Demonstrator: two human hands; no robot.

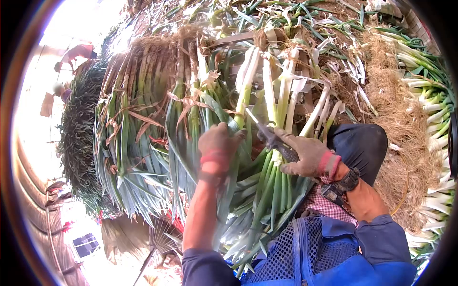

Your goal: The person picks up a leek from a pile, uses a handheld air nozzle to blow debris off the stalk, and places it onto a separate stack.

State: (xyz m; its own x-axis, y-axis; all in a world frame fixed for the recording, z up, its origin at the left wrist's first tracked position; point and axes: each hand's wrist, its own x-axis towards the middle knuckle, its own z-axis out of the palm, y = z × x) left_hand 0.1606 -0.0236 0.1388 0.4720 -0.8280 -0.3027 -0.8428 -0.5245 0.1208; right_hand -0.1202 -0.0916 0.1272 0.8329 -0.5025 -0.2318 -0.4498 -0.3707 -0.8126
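Leeks [273,187] gripped left hand [217,146]; right hand [308,155] holds knife [267,134].

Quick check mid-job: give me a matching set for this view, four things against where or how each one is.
Things:
1. left hand
2. right hand
3. wristwatch
4. trimmed green onions

Places or states:
A. stacked along the right edge of the view
B. grips the knife
C. strapped on the right wrist
D. clutches the green onion bundle across the lap

Pairs: 1-D, 2-B, 3-C, 4-A.
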